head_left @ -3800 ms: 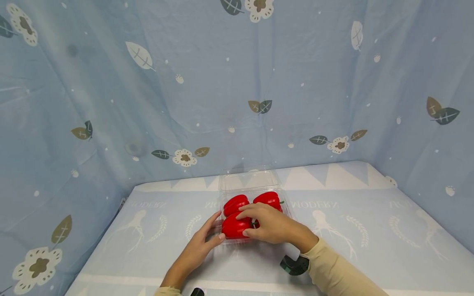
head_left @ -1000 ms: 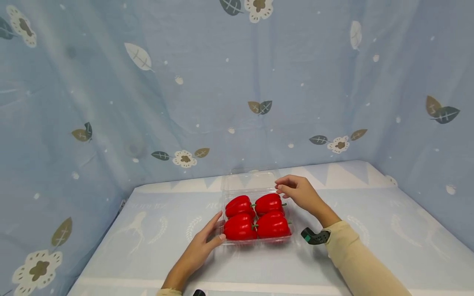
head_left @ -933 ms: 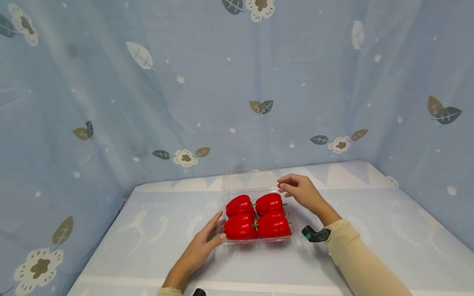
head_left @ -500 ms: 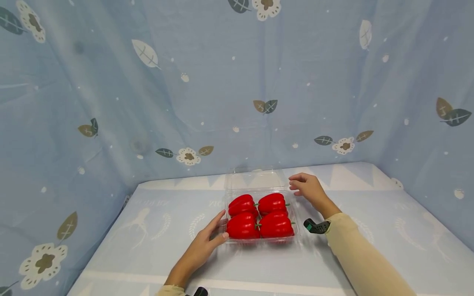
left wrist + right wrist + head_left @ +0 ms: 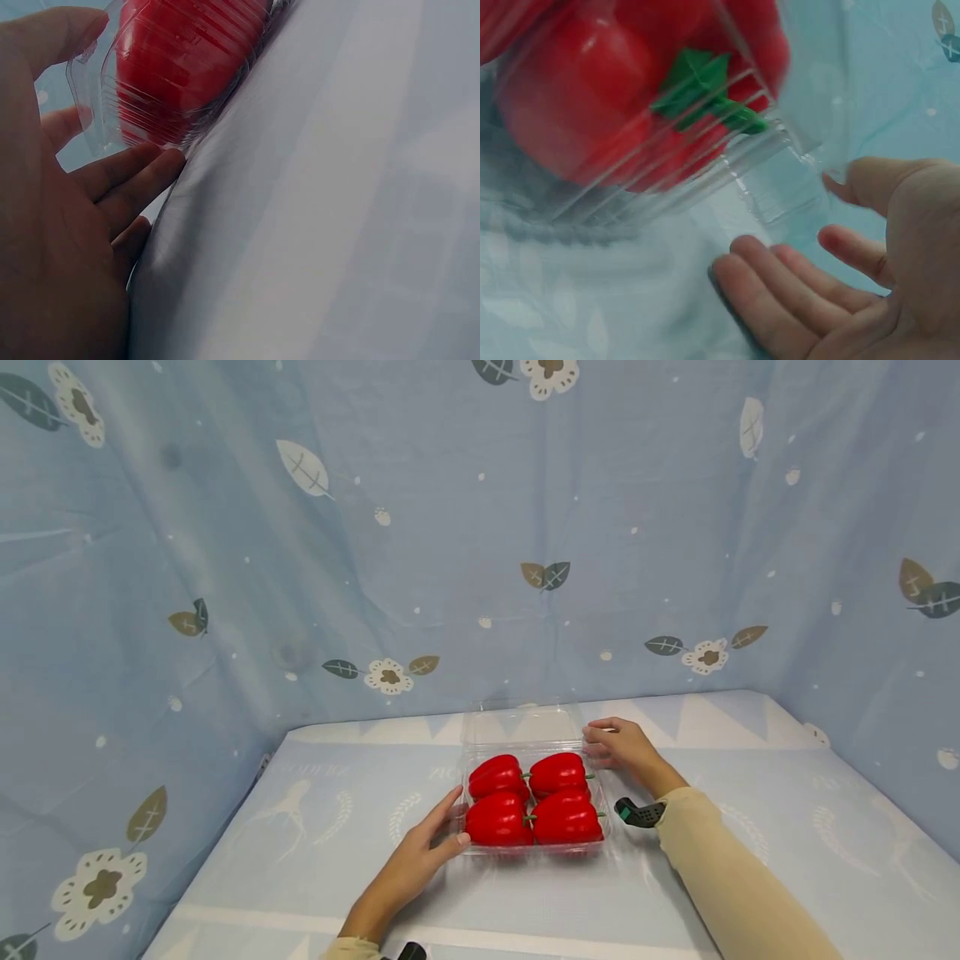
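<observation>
Head view, bench: the blue patterned cloth-covered bench [image 5: 750, 827] carries everything, with blue leaf-and-flower printed curtains [image 5: 450, 527] closing it in at the far side, left and right.
Clamshell: the clear plastic clamshell box [image 5: 609, 837] sits at the middle of the bench, its clear hinged lid [image 5: 522, 725] thrown back flat on the far side, so the tray is open from above.
Peppers: four glossy red bell peppers [image 5: 532, 795] with green stems fill the tray two by two, touching one another and packed wall to wall, which probably keeps them from rolling.
Right hand: the right hand [image 5: 624, 745], in a beige sleeve, lies at the far right corner of the box where lid meets tray; its grip is loose and holds nothing. In the right wrist view the fingers [image 5: 795, 289] are gently bent just beside the ribbed wall, apart from it, a placement that suits getting at the lid's edge.
Left hand: the left hand [image 5: 420, 852] rests against the near left corner, thumb along the near wall and straight fingers [image 5: 139, 172] along the left wall and the cloth; the grip is wide, apparently bracing the light box.
</observation>
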Motion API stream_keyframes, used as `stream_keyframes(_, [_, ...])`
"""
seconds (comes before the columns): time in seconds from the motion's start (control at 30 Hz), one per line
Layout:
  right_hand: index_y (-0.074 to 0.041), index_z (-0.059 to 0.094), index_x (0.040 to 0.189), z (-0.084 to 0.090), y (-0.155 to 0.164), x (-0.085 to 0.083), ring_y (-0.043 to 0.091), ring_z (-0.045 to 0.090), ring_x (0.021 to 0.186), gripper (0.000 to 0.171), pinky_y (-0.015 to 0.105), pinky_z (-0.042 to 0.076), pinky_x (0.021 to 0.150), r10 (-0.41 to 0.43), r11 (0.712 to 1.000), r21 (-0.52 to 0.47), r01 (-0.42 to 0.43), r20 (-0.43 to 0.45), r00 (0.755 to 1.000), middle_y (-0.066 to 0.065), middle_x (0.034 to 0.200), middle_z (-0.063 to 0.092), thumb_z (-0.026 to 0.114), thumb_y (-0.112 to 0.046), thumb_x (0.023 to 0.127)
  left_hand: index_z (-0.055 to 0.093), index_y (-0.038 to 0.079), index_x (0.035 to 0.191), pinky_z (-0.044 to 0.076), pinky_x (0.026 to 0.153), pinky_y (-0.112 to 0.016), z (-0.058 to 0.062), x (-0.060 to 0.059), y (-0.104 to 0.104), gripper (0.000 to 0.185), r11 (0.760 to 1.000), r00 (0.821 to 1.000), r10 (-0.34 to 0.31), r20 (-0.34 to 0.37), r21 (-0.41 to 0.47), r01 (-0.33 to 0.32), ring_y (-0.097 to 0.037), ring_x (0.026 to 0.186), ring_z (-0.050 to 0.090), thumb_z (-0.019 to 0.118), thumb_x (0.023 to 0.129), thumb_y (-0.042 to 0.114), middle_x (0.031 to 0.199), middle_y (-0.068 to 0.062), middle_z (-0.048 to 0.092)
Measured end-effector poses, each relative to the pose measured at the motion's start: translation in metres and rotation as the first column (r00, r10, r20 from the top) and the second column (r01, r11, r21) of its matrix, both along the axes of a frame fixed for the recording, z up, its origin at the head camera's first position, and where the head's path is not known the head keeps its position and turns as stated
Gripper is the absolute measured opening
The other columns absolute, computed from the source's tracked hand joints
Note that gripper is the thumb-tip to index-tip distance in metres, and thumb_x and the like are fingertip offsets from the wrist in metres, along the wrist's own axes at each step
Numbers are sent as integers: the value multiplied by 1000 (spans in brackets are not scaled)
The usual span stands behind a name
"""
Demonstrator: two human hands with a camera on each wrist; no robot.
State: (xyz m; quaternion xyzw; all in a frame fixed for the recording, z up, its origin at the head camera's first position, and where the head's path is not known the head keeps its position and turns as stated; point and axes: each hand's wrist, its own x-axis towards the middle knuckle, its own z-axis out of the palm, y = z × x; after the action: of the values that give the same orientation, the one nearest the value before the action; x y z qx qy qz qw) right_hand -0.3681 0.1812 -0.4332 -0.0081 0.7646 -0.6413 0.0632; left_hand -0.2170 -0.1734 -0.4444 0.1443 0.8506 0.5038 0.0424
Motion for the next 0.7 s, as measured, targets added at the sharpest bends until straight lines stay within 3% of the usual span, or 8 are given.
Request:
stream_keyframes(0.23, [8, 44, 134, -1, -4, -1, 19, 69, 85, 54, 32, 56, 75, 23, 999, -43, -24, -28, 999, 28, 121, 57, 61, -24, 94, 26, 35, 150, 32, 99, -66, 1, 0, -1, 74, 999, 1000, -17, -4, -33, 17, -22, 127, 47, 63, 87, 50, 141, 0, 48])
stream_keyframes(0.6, [6, 42, 137, 2, 1, 1, 21, 69, 90, 56, 32, 55, 79, 32, 999, -36, -35, -85, 996, 27, 126, 55, 62, -22, 93, 25, 41, 149, 31, 98, -67, 1, 0, 2, 85, 996, 1000, 13, -16, -87, -15, -24, 130, 45, 70, 79, 54, 140, 1, 49])
stream_keyframes(0.7, [6, 40, 139, 3, 1, 2, 22, 68, 92, 59, 33, 55, 80, 39, 996, -76, -47, -101, 994, 28, 128, 53, 64, -20, 92, 25, 41, 149, 31, 98, -68, 0, 1, 3, 85, 995, 1000, 25, -14, -91, -26, -25, 130, 45, 71, 78, 54, 139, 0, 50])
